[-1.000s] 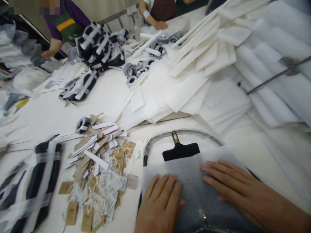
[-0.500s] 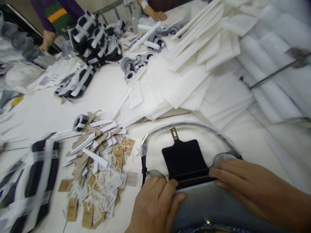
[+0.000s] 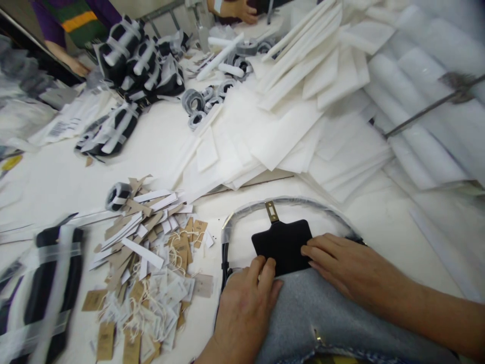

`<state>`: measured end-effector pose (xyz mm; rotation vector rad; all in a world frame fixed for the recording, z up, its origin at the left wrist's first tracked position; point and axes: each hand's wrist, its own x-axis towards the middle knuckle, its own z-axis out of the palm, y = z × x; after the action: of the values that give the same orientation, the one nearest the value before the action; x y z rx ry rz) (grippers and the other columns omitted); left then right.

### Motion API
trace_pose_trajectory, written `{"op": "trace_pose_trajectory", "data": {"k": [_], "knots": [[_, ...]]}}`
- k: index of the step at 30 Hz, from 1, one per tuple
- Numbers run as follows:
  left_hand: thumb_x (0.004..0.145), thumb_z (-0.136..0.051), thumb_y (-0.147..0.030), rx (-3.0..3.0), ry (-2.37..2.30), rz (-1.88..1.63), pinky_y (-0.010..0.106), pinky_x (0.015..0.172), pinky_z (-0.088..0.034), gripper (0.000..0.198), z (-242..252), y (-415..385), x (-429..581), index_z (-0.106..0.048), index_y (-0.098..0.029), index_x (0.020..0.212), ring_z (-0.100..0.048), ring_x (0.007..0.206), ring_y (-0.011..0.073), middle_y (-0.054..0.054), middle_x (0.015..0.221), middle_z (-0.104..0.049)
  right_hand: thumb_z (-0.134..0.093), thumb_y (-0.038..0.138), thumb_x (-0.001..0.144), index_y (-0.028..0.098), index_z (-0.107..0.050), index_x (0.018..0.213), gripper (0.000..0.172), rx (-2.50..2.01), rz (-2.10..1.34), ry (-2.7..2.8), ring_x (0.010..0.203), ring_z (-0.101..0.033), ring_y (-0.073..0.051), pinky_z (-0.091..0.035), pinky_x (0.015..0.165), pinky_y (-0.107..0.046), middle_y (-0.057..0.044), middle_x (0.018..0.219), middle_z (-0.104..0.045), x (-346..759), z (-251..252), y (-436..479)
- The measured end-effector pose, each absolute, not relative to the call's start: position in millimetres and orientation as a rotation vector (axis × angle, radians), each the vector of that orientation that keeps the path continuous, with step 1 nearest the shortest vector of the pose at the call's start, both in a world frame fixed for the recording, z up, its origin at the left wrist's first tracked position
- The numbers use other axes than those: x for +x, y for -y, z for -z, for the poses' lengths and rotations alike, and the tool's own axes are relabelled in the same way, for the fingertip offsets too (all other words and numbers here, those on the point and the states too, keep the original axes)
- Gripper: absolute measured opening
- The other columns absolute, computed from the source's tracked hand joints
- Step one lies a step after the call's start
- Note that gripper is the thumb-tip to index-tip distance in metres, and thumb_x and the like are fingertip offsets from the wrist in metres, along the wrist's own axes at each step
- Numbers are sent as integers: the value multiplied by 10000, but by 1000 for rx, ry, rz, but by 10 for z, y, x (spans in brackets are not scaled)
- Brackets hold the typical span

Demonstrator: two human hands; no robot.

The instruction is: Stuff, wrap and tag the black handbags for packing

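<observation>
Well, I see the handbag (image 3: 293, 263) right of the tag pile (image 3: 151, 293). My left hand (image 3: 246, 296) and right hand (image 3: 350, 265) touch its black flap (image 3: 280, 240), fingers half bent; I can't tell if they pinch. It looks light and soft, best held by the flap's sides.

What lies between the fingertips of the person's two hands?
The black handbag flap lies between the left hand and the right hand, in the head view.

Blk flap (image 3: 282, 246) smooth & matt, clasp (image 3: 273, 218) w/ metal sheen.
</observation>
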<state>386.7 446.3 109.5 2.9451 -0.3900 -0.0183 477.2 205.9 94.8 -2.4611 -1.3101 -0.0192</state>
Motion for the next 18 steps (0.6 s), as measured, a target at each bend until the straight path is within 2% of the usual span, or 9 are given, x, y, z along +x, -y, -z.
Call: {"op": "trace_pose_trajectory", "data": {"k": [4, 7, 10, 11, 13, 15, 18], "knots": [[1034, -377, -228, 2924, 502, -180, 389, 795, -533, 294, -1134, -4420, 3883, -617, -208, 1203, -667, 996, 250, 60, 1160, -699, -459, 155, 1007, 173, -674, 1088, 231, -2317, 150, 1411, 986, -618, -224, -480, 924, -418, -84, 1068, -700, 4677, -1028, -1966], [1045, -271, -163, 2822, 690, -378, 344, 825, -492, 406, -1142, -4407, 3868, -674, -194, 1082, -671, 947, 205, 38, 1076, -733, -498, 251, 1015, 147, -652, 1225, 280, -2334, 103, 1426, 1113, -612, -231, -469, 1014, -410, -103, 1187, -700, 4539, -1084, -1873], [1046, -284, -152, 2793, 755, -393, 302, 800, -489, 412, -1117, -4408, 3796, -694, -189, 1038, -684, 889, 171, 15, 1029, -751, -559, 529, 957, 107, -503, 1438, 642, -2430, -35, 1448, 1312, -515, -293, -458, 1075, -468, -145, 1398, -590, 4403, -1121, -1796], [1056, -309, -217, 2810, 745, -383, 299, 823, -497, 387, -1109, -4409, 3760, -695, -192, 1071, -689, 921, 176, 19, 1053, -752, -568, 572, 936, 108, -443, 1486, 731, -2447, -85, 1447, 1345, -487, -305, -455, 1082, -485, -147, 1448, -545, 4368, -1127, -1779], [1038, -353, -476, 2841, 779, -372, 311, 875, -513, 449, -1106, -4406, 3674, -673, -203, 1197, -690, 1014, 208, 53, 1124, -741, -581, 543, 934, 129, -369, 1534, 760, -2462, -141, 1402, 1371, -463, -306, -439, 1102, -502, -134, 1497, -494, 4314, -1128, -1760], [920, -336, -744, 2865, 896, -347, 370, 908, -529, 725, -1117, -4399, 3581, -585, -229, 1365, -667, 1114, 275, 113, 1217, -703, -585, 466, 945, 153, -349, 1547, 718, -2463, -142, 1345, 1382, -453, -299, -418, 1121, -507, -120, 1513, -476, 4276, -1110, -1759], [791, -354, -879, 2906, 974, -264, 517, 959, -512, 940, -1132, -4386, 3448, -372, -296, 1529, -562, 1270, 395, 195, 1397, -569, -582, 415, 952, 163, -365, 1540, 675, -2435, -102, 1301, 1380, -454, -291, -390, 1141, -511, -117, 1510, -480, 4253, -1063, -1767]]}}
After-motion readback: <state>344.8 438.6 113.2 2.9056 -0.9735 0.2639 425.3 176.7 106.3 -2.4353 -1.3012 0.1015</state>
